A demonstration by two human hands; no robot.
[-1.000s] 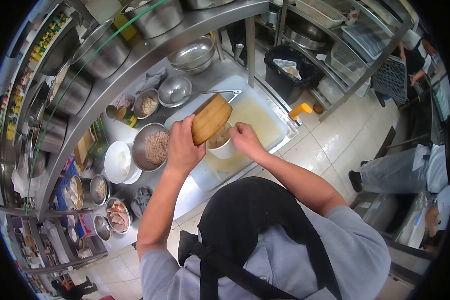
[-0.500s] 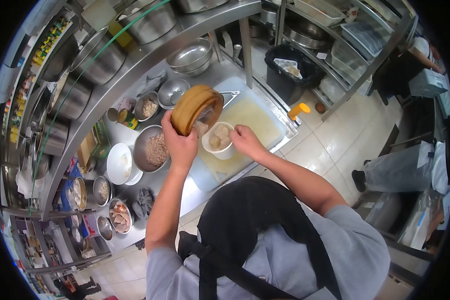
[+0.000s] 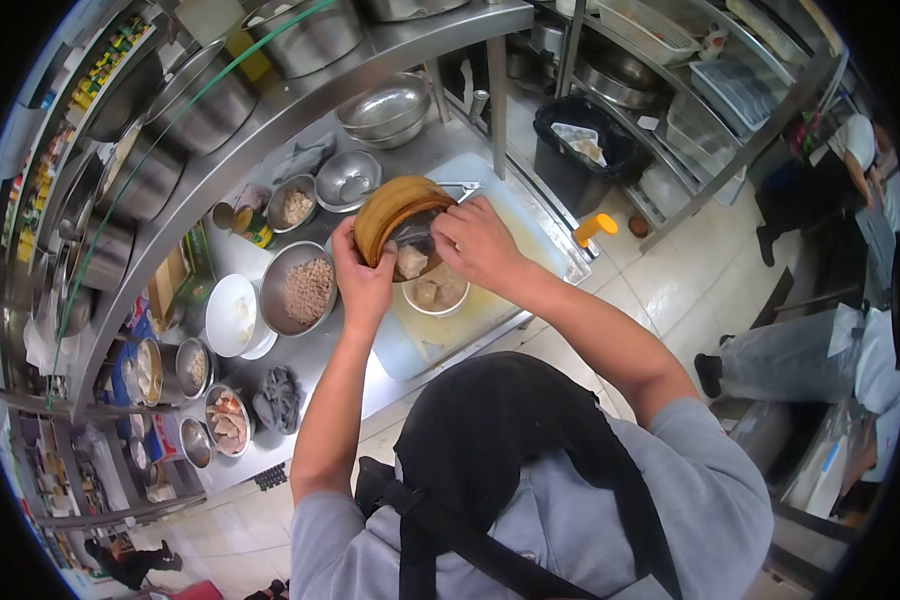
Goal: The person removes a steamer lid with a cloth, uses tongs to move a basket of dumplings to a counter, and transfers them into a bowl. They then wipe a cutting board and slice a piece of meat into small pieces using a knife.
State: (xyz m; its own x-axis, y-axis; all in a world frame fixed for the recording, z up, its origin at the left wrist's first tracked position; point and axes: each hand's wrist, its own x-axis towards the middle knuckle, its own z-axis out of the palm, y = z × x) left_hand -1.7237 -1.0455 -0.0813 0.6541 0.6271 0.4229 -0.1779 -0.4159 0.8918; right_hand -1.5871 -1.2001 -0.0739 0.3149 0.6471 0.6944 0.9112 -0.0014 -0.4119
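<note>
My left hand (image 3: 362,278) is closed round the left side of a round bamboo steamer (image 3: 388,205), tilted so that its inside faces me. In it are a pale lump of food (image 3: 411,262) and what looks like a clear plastic liner. At the steamer's right side, my right hand (image 3: 478,245) has its fingers bent in and pinched near the liner; what they grip is hidden. Just below the steamer, a white bowl (image 3: 440,312) holding pale lumps of food stands on the yellowish cutting board (image 3: 515,235).
Left of the board stand a steel bowl of minced meat (image 3: 308,290), a white bowl (image 3: 235,315), several smaller steel bowls and a dark cloth (image 3: 278,398). A steel shelf (image 3: 270,105) with pots overhangs the counter. A bin (image 3: 585,150) and other people are to the right.
My right hand has left the white bowl and moved up and left to the steamer. The white bowl now rests on the board, and the steamer has tipped further over it.
</note>
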